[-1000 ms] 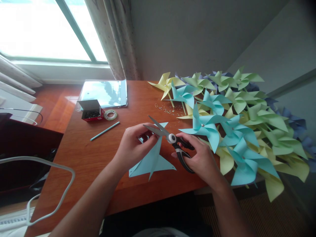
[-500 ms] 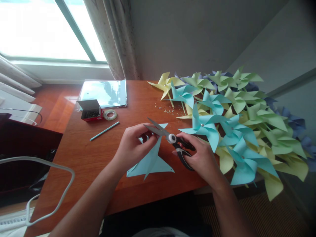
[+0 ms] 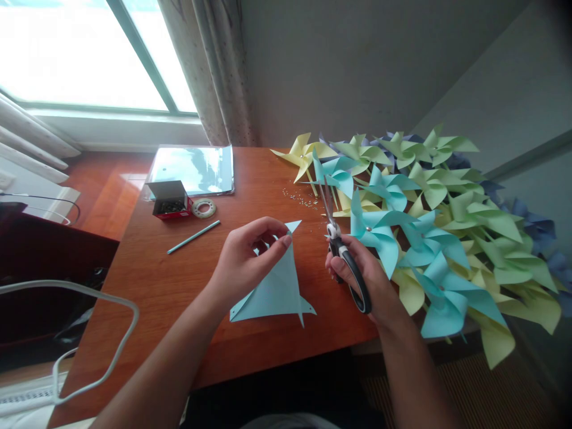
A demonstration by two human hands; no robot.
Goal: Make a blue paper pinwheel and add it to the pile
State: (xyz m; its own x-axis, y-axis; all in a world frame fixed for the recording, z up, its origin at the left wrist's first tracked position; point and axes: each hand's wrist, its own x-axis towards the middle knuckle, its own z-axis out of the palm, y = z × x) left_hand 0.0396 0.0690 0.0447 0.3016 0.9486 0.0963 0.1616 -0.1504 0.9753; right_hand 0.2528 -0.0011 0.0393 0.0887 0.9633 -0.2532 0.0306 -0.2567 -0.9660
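Head cam shows the right hand point(image 3: 357, 268) just swung the scissors point(image 3: 342, 253) off the blue paper point(image 3: 274, 286) toward mid-frame, blades closed, while the left hand point(image 3: 245, 259) keeps pinching its top corner, so that snip looks finished.

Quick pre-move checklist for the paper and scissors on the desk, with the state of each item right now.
1. Left hand pinching the blue paper at its upper corner: ok.
2. Paper partly resting on the table: ok.
3. Right hand gripping the scissors by the black handles: ok.
4. Scissor blades off the paper, pointing away toward the pinwheels: ok.
5. Blades fully closed: cannot tell; they look together.
6. Straw, tape roll and small box apart from both hands: ok.
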